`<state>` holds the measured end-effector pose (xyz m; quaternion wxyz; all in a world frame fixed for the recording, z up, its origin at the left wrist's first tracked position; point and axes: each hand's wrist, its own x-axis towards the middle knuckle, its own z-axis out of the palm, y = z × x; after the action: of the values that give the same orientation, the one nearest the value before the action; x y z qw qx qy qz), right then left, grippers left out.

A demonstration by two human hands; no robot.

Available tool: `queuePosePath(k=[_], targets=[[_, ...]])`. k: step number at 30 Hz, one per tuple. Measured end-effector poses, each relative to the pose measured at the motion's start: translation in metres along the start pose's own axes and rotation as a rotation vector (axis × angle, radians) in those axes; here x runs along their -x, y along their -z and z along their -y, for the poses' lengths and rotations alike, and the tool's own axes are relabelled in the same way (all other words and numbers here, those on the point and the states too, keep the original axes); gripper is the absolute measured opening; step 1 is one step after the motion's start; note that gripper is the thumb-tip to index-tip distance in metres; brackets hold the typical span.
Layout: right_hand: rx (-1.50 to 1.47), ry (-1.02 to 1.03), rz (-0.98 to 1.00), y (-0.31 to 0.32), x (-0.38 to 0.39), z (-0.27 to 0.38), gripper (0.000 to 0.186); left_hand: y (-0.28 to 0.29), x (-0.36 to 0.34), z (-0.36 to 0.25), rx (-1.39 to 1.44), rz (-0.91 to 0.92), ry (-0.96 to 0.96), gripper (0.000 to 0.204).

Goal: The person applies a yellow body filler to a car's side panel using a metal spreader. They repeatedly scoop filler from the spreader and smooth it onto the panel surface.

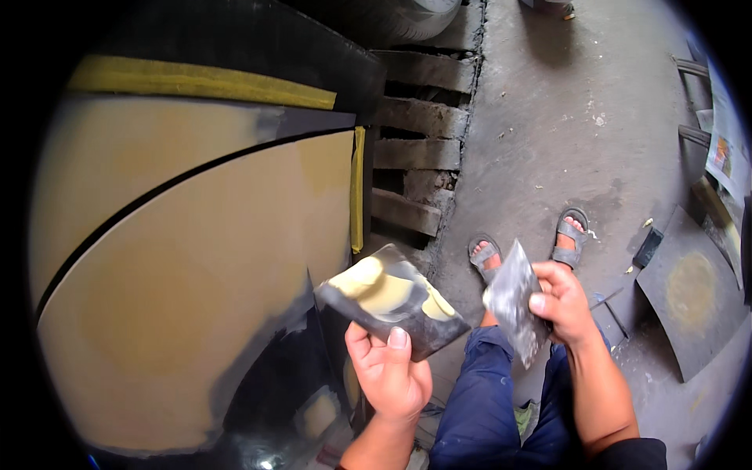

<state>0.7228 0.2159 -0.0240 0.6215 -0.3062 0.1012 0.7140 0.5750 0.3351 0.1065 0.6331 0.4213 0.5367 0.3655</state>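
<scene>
My left hand (389,372) grips a dark, flat mixing board (446,333) from below, thumb on its top face. Pale yellow body filler (388,294) lies smeared over the board in thick patches. To its right, my right hand (562,301) pinches a thin grey putty spreader (517,305) between thumb and fingers; its surface is scuffed and whitish in places. Board and spreader are apart. At my left stands a dark vehicle panel (270,407) with broad beige filler areas (196,290), crossed by a curved black gap (149,192).
Yellow masking tape (204,81) runs along the panel's upper edge, with another strip (358,188) at its right edge. Beyond are concrete slats with gaps (415,154) and a tyre (415,17). On the right floor lie a stained dark sheet (693,290) and a black block (648,248).
</scene>
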Motion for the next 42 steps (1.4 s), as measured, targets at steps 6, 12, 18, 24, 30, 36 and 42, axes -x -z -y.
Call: queuePosePath(k=[6,12,18,24,30,36,42], targets=[[0.264,0.031,0.018,-0.016,0.012,-0.023,0.034,0.006,0.02,0.034,-0.036,0.031,-0.18,0.044],[0.492,0.254,0.049,-0.029,-0.005,-0.021,0.03,0.058,0.011,0.035,-0.538,0.537,-0.219,0.034],[1.031,0.569,0.193,-0.042,-0.014,0.006,0.034,0.101,-0.011,0.036,-0.84,0.757,-0.141,0.038],[1.095,0.662,0.502,-0.063,-0.017,0.007,0.047,0.157,-0.01,0.053,-0.123,0.453,0.511,0.04],[1.24,0.598,0.518,-0.062,-0.03,-0.011,0.046,0.158,-0.021,0.052,-0.103,0.493,0.4,0.037],[1.651,0.613,0.288,-0.036,-0.037,-0.012,0.042,0.144,-0.017,0.05,-0.043,0.417,0.191,0.034],[1.547,0.956,-0.028,-0.075,-0.026,-0.028,0.041,0.12,-0.011,0.049,-0.084,0.21,0.077,0.037]])
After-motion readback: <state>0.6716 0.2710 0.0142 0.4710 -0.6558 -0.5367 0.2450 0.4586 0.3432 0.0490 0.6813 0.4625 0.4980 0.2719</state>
